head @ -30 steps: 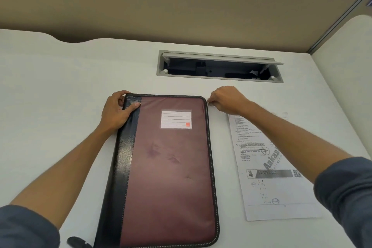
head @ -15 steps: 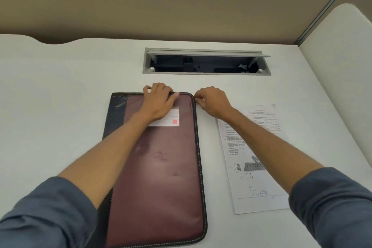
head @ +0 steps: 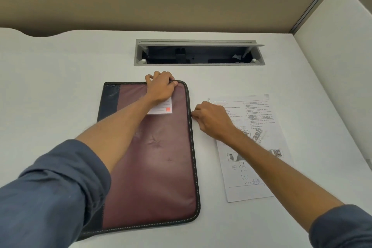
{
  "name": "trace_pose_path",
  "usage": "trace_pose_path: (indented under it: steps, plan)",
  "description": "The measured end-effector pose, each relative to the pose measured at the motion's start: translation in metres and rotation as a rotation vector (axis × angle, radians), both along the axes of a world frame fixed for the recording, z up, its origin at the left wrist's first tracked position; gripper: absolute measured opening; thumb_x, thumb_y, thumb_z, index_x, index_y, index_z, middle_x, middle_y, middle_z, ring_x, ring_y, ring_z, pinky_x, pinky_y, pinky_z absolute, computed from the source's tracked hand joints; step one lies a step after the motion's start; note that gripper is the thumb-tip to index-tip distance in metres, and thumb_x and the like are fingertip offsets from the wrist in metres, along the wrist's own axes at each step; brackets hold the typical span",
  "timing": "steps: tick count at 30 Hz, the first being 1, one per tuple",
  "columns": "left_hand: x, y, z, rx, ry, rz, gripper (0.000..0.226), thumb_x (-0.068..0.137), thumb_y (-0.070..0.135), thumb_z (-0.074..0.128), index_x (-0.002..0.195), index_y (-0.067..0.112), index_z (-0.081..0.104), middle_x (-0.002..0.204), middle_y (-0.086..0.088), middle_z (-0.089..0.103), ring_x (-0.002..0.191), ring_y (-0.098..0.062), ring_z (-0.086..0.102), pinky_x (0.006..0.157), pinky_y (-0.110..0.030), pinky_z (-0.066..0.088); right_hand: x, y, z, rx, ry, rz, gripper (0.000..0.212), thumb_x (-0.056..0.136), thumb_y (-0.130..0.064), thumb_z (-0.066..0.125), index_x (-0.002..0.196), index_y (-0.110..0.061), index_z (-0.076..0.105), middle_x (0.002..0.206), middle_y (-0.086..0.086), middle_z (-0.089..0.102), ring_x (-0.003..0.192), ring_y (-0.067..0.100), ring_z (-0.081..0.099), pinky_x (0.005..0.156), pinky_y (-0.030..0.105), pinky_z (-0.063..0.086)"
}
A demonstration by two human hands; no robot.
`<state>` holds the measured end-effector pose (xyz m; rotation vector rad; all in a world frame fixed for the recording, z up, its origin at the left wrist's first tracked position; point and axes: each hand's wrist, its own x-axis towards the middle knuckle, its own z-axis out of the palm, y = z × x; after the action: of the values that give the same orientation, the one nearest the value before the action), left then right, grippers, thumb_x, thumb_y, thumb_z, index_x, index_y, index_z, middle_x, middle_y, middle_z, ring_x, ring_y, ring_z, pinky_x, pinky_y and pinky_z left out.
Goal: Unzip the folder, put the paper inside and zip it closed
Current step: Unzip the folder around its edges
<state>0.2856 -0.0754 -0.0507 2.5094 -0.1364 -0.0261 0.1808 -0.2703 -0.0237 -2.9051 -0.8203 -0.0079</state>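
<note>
Down the folder's right edge comes the right hand [head: 213, 120], which half a second back was pinching up at the top right corner; now its fingertips are pressed together at the zip track partway along that side, a narrow grip on something too small to make out, likely the zip pull. Left hand [head: 161, 88] has held its place on the top edge, fingers curled over the rim and clamped on the maroon zip folder [head: 159, 157], pinning it flat to the white desk [head: 50, 86]. That forearm crosses the cover and hides part of the white label [head: 163, 109] with its small red square. Folder lies lengthwise, black spine strip on the left, stitched zip border running round the right and near sides. Just to its right sits the printed paper [head: 255, 169], flat on the desk, the right wrist resting over its upper left part. Beyond both, an open grey cable tray [head: 199, 52] is set into the desk
</note>
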Motion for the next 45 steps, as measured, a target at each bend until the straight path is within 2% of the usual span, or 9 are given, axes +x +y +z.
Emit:
trace_pose_path:
  steps: [5,10,17,20,23,26,29,34,45]
  plan:
    - [0.009,0.002,0.001,0.004,0.007,0.028,0.018,0.094,0.027,0.048,0.096,0.013,0.060,0.098,0.004,0.058,0.114,-0.023,0.043,0.102,-0.044,0.016,-0.048,-0.002,0.000,0.020,0.029,-0.019,0.021,0.097,-0.019,0.049,0.096,-0.014,0.070,0.089,-0.003,0.066,0.088,0.019,0.057,0.053,0.030,0.042]
    - [0.012,0.003,0.000,0.018,0.013,0.029,0.019,0.095,0.028,0.048,0.096,0.013,0.060,0.102,0.000,0.061,0.116,-0.024,0.043,0.102,-0.045,0.016,-0.091,-0.005,0.006,0.055,0.058,-0.053,0.015,0.092,-0.016,0.057,0.090,-0.014,0.071,0.082,-0.003,0.067,0.080,0.019,0.059,0.050,0.027,0.034]
    - [0.008,0.001,0.006,0.042,0.012,0.034,0.020,0.095,0.027,0.050,0.103,0.014,0.062,0.108,-0.003,0.060,0.118,-0.027,0.045,0.104,-0.046,0.017,-0.147,-0.003,0.002,0.111,0.054,-0.205,0.007,0.084,-0.015,0.068,0.077,-0.018,0.068,0.072,-0.006,0.063,0.071,0.018,0.060,0.047,0.029,0.043]
    - [-0.013,-0.003,0.015,0.182,-0.034,-0.108,0.033,0.096,0.027,0.045,0.127,0.020,0.055,0.134,-0.010,0.049,0.131,-0.028,0.038,0.108,-0.047,0.015,-0.151,0.002,-0.003,0.177,0.082,-0.273,0.010,0.090,-0.017,0.060,0.087,-0.017,0.070,0.080,-0.004,0.065,0.080,0.020,0.060,0.055,0.033,0.048]
    - [-0.064,-0.013,0.017,0.232,-0.152,-0.333,0.035,0.093,0.017,0.049,0.126,0.021,0.061,0.144,-0.012,0.040,0.138,-0.028,0.031,0.107,-0.047,0.019,-0.148,0.005,-0.007,0.208,0.100,-0.321,0.016,0.094,-0.020,0.053,0.093,-0.018,0.069,0.087,-0.004,0.065,0.089,0.020,0.058,0.061,0.036,0.049]
    - [-0.131,-0.018,0.012,0.229,-0.200,-0.573,0.026,0.090,0.012,0.049,0.105,0.017,0.069,0.139,-0.008,0.048,0.139,-0.024,0.032,0.104,-0.045,0.021,-0.147,0.004,-0.008,0.226,0.088,-0.326,0.017,0.094,-0.023,0.053,0.094,-0.019,0.069,0.087,-0.004,0.065,0.091,0.020,0.058,0.059,0.036,0.049]
    - [-0.169,-0.017,0.010,0.240,-0.177,-0.714,0.022,0.091,0.018,0.045,0.101,0.019,0.064,0.122,0.003,0.056,0.134,-0.015,0.037,0.101,-0.037,0.021,-0.146,0.002,-0.007,0.213,0.065,-0.311,0.020,0.097,-0.025,0.050,0.093,-0.019,0.069,0.087,-0.003,0.064,0.091,0.020,0.057,0.059,0.035,0.047]
    - [-0.171,-0.021,0.022,0.221,-0.075,-0.741,0.014,0.088,0.013,0.050,0.098,0.016,0.059,0.114,0.001,0.054,0.121,-0.015,0.042,0.095,-0.031,0.021,-0.156,-0.001,-0.002,0.143,0.026,-0.248,0.022,0.095,-0.021,0.052,0.085,-0.015,0.070,0.081,-0.001,0.064,0.086,0.021,0.058,0.057,0.034,0.044]
    - [-0.170,-0.030,0.030,0.200,0.040,-0.711,0.015,0.085,0.001,0.052,0.094,0.009,0.061,0.106,-0.005,0.056,0.112,-0.021,0.047,0.106,-0.042,0.028,-0.237,0.002,0.002,0.130,0.040,-0.349,0.019,0.068,-0.004,0.076,0.059,-0.014,0.062,0.060,-0.003,0.057,0.062,0.021,0.056,0.043,0.027,0.035]
